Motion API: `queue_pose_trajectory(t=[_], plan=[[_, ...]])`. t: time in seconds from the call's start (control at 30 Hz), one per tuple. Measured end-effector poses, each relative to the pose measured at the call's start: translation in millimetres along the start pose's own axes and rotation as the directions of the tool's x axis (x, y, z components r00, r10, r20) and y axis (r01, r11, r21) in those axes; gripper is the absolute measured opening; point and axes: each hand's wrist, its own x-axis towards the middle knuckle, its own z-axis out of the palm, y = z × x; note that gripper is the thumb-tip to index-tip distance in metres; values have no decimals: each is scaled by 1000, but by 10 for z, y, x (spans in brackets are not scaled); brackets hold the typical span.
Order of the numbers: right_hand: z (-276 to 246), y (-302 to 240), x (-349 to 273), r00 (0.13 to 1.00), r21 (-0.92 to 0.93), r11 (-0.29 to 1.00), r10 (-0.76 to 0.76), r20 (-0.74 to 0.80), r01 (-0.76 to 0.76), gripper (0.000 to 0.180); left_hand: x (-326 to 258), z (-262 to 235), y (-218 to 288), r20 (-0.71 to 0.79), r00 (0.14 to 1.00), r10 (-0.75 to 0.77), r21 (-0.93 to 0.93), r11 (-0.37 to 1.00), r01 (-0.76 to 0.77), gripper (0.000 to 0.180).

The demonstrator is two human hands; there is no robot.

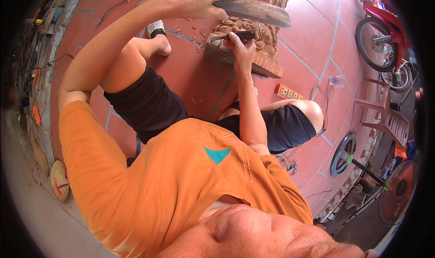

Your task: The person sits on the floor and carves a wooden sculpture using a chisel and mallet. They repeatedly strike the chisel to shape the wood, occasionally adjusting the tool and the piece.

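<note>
My left hand [199, 2] reaches in at the top with its fingers round one end of a long, worn wooden club [258, 12], index finger stretched along it. The club lies across the view above a carved wooden piece [265, 36] with deep scrolled relief. My right hand [242, 49] is closed round a dark, narrow tool that looks like a chisel [242, 35], held against or just above the carving. I cannot tell whether its tip touches the wood. Under the carving is a block-like wooden base [267, 66].
Wood shavings [198, 36] lie on the red tiled floor. A power strip [289, 92] with a cable and a clear cup [336, 81] stand to the right. Farther right are a red motorbike [380, 38], a pink plastic chair [385, 113] and a standing fan [398, 192]. Tools line the left wall.
</note>
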Motion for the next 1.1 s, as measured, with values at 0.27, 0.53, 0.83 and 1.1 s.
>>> queue_pose_trajectory(t=[0.27, 0.53, 0.83, 1.1], plan=[[99, 28, -41, 988, -21, 987, -156, 5, 156, 26, -15, -14, 67, -96, 992, 82, -19, 996, -84, 71], [98, 53, 16, 974, -247, 944, -225, 8, 220, 26, 34, 108, 177, 10, 989, 146, -87, 986, -145, 70], [108, 83, 35, 976, -208, 955, -216, -3, 210, 25, 44, 88, 165, 16, 981, 194, 52, 980, -194, 72], [156, 14, 9, 981, -287, 938, -190, 38, 193, 24, 65, 51, 113, 237, 971, 2, 106, 994, -28, 71]])
